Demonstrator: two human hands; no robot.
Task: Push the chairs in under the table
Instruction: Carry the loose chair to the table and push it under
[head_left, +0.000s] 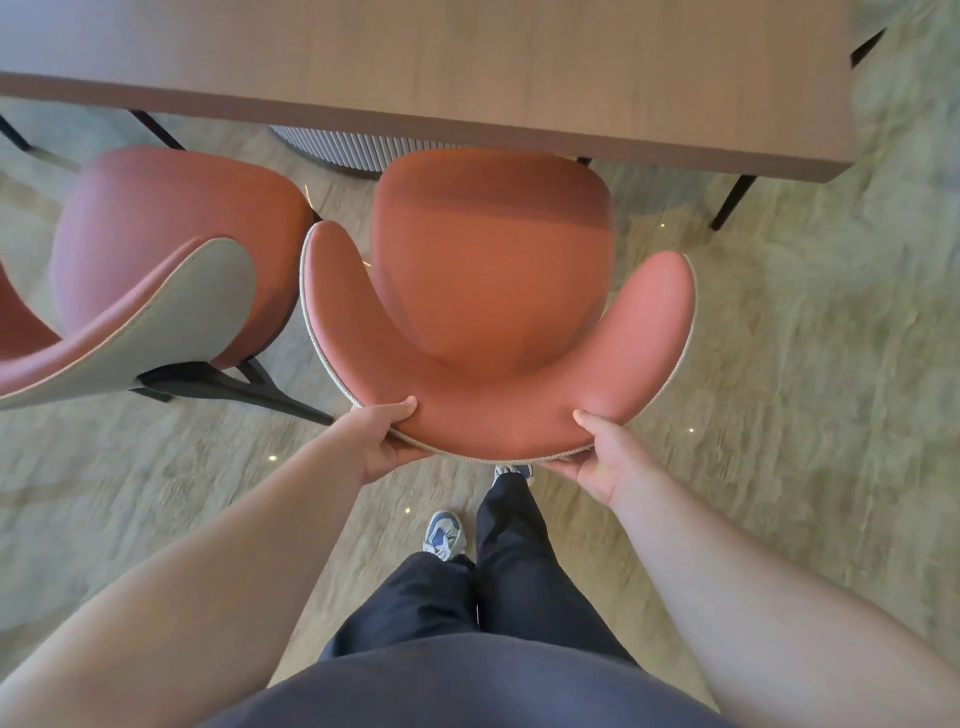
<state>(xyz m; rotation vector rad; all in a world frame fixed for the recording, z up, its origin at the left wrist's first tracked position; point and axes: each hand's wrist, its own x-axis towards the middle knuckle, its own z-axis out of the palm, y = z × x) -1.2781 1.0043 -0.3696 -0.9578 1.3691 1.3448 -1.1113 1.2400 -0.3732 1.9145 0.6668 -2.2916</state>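
Both hands are closed on the backrest rim of the nearer chair (493, 291): left hand (382, 441), then right hand (597, 457). Straight ahead of each grip lies the worktop (467, 67), the seat front just under its edge. A second chair (156, 270) stands left, angled, partly cut off. Chair legs are hidden.

Left hand (382, 441) and right hand (597, 454) grip the curved backrest of the orange chair (493, 275); seat front at the table (467, 67) edge. A 2nd chair (171, 260) stands just left, angled.
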